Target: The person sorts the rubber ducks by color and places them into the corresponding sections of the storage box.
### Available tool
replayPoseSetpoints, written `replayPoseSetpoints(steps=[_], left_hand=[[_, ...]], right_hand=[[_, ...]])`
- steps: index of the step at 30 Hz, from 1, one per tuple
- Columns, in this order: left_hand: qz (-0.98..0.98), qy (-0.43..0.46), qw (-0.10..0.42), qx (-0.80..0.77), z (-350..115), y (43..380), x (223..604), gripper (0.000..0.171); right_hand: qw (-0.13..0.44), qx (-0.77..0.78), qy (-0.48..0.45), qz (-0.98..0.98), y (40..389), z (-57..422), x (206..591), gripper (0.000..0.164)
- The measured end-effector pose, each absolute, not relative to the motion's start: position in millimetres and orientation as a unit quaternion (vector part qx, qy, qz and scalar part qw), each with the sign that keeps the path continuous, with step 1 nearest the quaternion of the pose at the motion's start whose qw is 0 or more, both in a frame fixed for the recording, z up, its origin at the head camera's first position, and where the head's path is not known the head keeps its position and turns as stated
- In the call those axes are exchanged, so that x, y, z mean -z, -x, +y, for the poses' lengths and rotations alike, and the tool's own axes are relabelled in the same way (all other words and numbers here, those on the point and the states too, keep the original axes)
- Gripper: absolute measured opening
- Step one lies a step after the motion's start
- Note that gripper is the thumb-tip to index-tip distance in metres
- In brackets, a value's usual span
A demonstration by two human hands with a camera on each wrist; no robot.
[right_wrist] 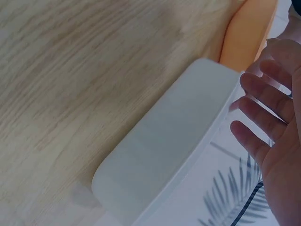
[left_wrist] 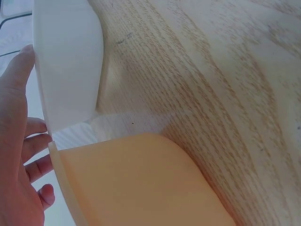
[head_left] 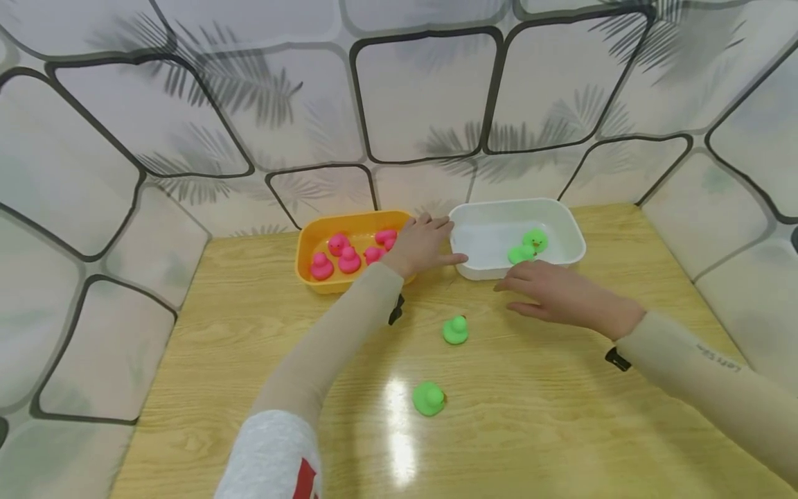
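Note:
My left hand reaches over the right end of the orange tray, its outstretched fingertips and thumb right at the left rim of the white tray. Nothing is gripped in it. With its fingers loosely extended, my right hand hovers by the white tray's front edge and holds nothing. Inside the white tray are two green rubber ducks. Several pink rubber ducks sit in the orange tray, some partly hidden by my left hand. On the table stand a green duck and another, nearer green duck.
The wooden table meets a patterned wall covering at the back and along both sides. Both trays stand close to the back wall, with a narrow gap between them.

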State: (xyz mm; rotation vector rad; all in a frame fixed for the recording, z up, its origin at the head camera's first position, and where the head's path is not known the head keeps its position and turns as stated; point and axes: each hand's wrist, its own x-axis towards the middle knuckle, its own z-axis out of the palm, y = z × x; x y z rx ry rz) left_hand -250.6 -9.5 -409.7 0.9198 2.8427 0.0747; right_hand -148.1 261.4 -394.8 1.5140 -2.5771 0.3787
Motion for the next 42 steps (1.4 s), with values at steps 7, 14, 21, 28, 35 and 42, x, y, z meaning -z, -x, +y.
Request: replayPoseSetpoints(steps=[7, 14, 21, 28, 35, 42], left_hand=[[0.948, -0.307, 0.076, -0.025, -10.1, 252.8, 410.1, 0.088], [0.948, -0.308, 0.074, -0.028, -9.2, 254.8, 412.4, 0.089], [0.948, -0.309, 0.071, -0.027, -8.9, 254.2, 412.9, 0.089], [0.948, -0.308, 0.073, -0.028, -10.0, 253.2, 412.5, 0.089], [0.948, -0.309, 0.072, -0.032, -10.6, 252.4, 412.2, 0.088], [0.947, -0.312, 0.069, -0.026, -10.2, 253.3, 413.9, 0.089]], right_hand=[[0.041, -0.133, -0.51, -0.849, 138.6, 248.5, 397.4, 0.033], [0.035, -0.138, -0.532, -0.835, 127.4, 234.4, 400.0, 0.034], [0.04, -0.136, -0.568, -0.811, 119.0, 220.5, 406.1, 0.032], [0.04, -0.137, -0.584, -0.799, 110.9, 205.0, 410.8, 0.033], [0.03, -0.129, -0.597, -0.791, 101.2, 186.4, 412.3, 0.035], [0.02, -0.143, -0.616, -0.775, 89.1, 168.4, 420.6, 0.037]])
